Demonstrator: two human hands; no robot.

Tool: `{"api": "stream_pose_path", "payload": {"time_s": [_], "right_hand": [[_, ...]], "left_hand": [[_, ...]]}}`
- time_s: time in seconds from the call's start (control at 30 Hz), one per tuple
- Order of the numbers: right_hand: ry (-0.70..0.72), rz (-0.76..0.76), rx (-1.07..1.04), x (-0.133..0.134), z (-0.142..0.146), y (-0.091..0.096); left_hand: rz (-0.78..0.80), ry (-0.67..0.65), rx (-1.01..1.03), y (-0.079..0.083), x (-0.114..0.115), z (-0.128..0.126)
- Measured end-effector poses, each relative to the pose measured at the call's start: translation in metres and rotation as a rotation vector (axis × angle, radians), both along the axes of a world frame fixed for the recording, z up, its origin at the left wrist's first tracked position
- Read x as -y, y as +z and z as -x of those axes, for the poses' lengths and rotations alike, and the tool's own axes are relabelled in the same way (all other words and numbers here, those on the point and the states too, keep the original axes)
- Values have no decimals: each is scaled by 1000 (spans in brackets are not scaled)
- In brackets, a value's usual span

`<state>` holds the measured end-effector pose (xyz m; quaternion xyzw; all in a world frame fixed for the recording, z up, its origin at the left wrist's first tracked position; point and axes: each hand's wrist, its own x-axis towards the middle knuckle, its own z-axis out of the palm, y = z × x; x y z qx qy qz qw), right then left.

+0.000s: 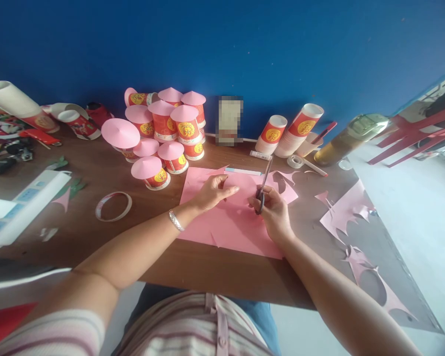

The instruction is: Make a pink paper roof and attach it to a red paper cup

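A pink paper sheet lies on the brown table in front of me. My left hand rests on the sheet's upper part, fingers curled and pinching a piece of the pink paper. My right hand grips the handles of a pair of scissors, whose blades point up and away from me. A silver bracelet is on my left wrist.
Several red paper cups with pink cone lids stand behind the sheet. Stacked cups, a tape roll, a tape ring, a bottle and pink offcuts lie around. A white box sits left.
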<state>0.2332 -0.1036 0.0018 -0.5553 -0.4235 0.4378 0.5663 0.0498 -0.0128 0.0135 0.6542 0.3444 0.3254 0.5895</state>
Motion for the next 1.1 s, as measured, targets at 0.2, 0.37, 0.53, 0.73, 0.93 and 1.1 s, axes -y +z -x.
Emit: {"api": "stream_pose_path", "payload": {"time_s": [0.2,0.37,0.53,0.73,0.93,1.1], "right_hand": [[-4,-31,-47,0,0,0],[79,54,90,-4,-8,1],[233,141,284,-6,-18,2],[313,142,409,-5,-21,0],[345,141,434,-5,-24,-8],[348,170,418,-5,-24,-8]], "left_hand": [[-6,90,22,-6,-6,3],[102,118,134,-7,-18,10],[134,188,201,-11,-32,18],[142,95,191,-19,-37,21],[141,29,171,-18,-36,21],[127,37,169,-16,-36,22]]}}
